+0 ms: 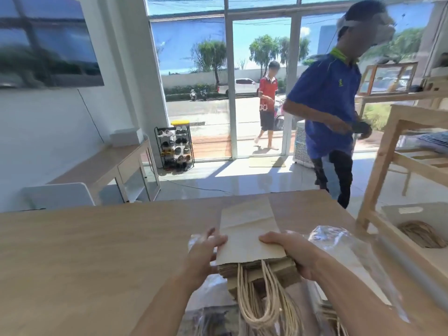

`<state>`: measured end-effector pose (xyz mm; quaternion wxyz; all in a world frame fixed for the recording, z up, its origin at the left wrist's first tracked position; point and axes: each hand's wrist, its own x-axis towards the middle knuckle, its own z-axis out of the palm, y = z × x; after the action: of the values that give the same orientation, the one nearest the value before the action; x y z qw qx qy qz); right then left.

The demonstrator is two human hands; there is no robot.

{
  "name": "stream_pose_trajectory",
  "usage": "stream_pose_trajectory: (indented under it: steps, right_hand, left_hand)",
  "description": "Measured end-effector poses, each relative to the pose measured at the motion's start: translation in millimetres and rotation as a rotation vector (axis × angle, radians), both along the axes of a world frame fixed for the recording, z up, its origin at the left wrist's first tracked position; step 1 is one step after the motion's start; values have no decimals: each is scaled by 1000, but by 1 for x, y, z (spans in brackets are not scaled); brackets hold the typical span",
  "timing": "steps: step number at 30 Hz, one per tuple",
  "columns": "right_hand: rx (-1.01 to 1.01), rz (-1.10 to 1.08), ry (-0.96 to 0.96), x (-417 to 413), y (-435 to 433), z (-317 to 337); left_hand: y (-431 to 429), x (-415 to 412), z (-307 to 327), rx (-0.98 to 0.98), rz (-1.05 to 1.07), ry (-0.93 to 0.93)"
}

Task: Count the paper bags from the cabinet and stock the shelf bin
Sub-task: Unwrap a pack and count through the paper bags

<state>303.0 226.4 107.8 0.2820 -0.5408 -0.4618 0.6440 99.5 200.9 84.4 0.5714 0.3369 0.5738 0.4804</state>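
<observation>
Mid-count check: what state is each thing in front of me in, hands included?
Stack of flat brown paper bags with twisted rope handles: lying on the light wooden table, handles toward the person.
Clear plastic wrapper: opened, crumpled around the stack.
White shelf bin: already holds some brown bags.
Left hand: straight fingers pressing the stack's left edge.
Right hand: gripping the stack's right side.

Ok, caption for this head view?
Right hand grips a stack of paper bags at the table, left hand steadying it.
</observation>
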Motion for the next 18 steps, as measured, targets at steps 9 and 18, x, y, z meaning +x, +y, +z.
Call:
stream_pose_trajectory:
  steps: [9,18]
  right_hand:
    - [122,101,-534,-54,25,24]
    - [198,123,-582,-65,27,32]
  left_hand:
    - [23,2,-43,-38,63,115]
    - [26,-4,-63,30,81,495]
